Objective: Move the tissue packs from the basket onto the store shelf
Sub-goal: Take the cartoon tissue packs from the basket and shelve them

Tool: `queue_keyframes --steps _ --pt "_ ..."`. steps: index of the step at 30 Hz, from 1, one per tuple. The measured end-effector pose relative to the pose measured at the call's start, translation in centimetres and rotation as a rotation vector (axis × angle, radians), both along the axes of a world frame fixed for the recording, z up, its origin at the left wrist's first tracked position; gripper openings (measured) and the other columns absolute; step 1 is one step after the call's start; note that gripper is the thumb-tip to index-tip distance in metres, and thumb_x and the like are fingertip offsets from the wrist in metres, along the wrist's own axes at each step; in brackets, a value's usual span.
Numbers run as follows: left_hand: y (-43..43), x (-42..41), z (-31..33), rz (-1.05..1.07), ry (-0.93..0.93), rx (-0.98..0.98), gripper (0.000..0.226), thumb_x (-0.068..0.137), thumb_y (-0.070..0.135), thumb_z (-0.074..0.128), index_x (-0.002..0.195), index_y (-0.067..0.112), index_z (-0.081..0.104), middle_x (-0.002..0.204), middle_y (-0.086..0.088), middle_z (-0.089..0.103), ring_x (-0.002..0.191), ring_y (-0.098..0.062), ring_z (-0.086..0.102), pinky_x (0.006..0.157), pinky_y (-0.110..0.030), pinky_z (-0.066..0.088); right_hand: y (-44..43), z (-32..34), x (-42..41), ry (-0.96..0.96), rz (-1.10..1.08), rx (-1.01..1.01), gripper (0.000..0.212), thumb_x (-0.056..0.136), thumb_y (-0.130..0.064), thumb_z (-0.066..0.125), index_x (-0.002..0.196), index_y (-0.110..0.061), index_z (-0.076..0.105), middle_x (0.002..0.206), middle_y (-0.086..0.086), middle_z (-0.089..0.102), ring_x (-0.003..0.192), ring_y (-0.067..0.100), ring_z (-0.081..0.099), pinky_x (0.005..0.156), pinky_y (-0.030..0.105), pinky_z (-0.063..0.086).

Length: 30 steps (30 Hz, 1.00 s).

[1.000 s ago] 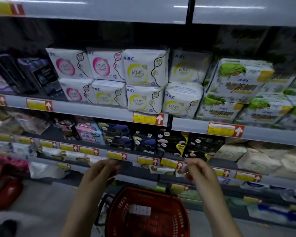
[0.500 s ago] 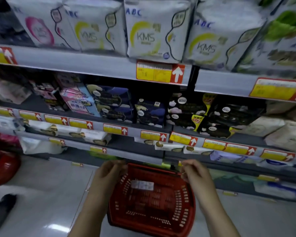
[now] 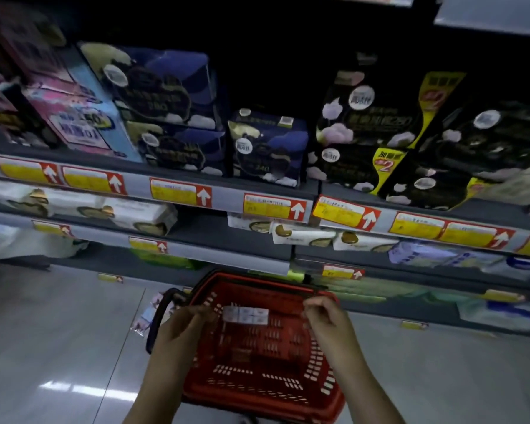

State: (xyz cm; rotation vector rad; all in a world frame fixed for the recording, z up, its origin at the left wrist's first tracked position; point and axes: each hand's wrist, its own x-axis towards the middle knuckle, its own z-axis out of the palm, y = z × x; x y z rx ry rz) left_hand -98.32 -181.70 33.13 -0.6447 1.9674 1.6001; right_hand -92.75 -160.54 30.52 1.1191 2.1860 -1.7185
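A small white tissue pack [image 3: 245,315] lies in the red basket [image 3: 257,390], near its far wall. Left hand [image 3: 181,328] and right hand [image 3: 328,319] hover over the basket with fingers curled; I cannot tell whether they pinch anything. The store shelf [image 3: 135,186] stands beyond the basket.

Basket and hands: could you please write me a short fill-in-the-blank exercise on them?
1. The basket is ___ in colour.
2. The white arrows on the yellow price tags point ___.
3. The left hand and the right hand are both above the ___.

Missing words: red; up; basket.
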Motion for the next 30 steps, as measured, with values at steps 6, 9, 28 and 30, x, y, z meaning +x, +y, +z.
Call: queue_keyframes --steps 6,9,28,30 --pt "-0.1 -0.3 -1.5 -0.028 0.012 0.005 0.014 0.092 0.022 0.057 0.093 0.013 0.069 0.088 -0.014 0.072 0.082 -0.03 0.068 0.068 -0.032 0.049 -0.1 -1.8 0.2 0.004 -0.01 0.001 0.022 0.093 -0.008 0.05 0.083 -0.024 0.062 0.087 0.006 0.066 0.088 0.026 0.064 0.085 0.04 0.05" --pt "-0.1 -0.6 -2.2 -0.026 0.021 -0.006 0.016 0.093 0.022 0.055 0.095 0.014 0.068 0.089 -0.013 0.073 0.083 -0.031 0.068 0.069 -0.033 0.048 0.0 -2.5 0.2 0.004 0.005 0.001 0.021 0.093 -0.007 0.05 0.085 -0.022 0.062 0.089 0.007 0.066 0.087 0.023 0.063 0.081 0.034 0.049" --pt "-0.2 -1.2 -18.2 -0.187 -0.035 -0.098 0.013 0.094 0.015 0.056 0.086 0.013 0.066 0.085 -0.013 0.068 0.079 -0.03 0.064 0.079 -0.042 0.051 -1.2 -20.7 0.0 -0.169 0.064 0.103 0.013 0.091 -0.023 0.056 0.104 -0.025 0.054 0.108 -0.001 0.059 0.097 0.014 0.057 0.076 0.023 0.04" --pt "-0.6 -0.7 -20.4 -0.204 -0.047 -0.119 0.015 0.095 0.016 0.054 0.083 0.016 0.064 0.078 -0.011 0.068 0.07 -0.027 0.066 0.066 -0.035 0.052 -1.5 -23.6 0.3 -0.218 0.0 0.038 0.019 0.091 -0.023 0.057 0.109 -0.023 0.053 0.109 0.0 0.057 0.098 0.018 0.057 0.078 0.025 0.04"
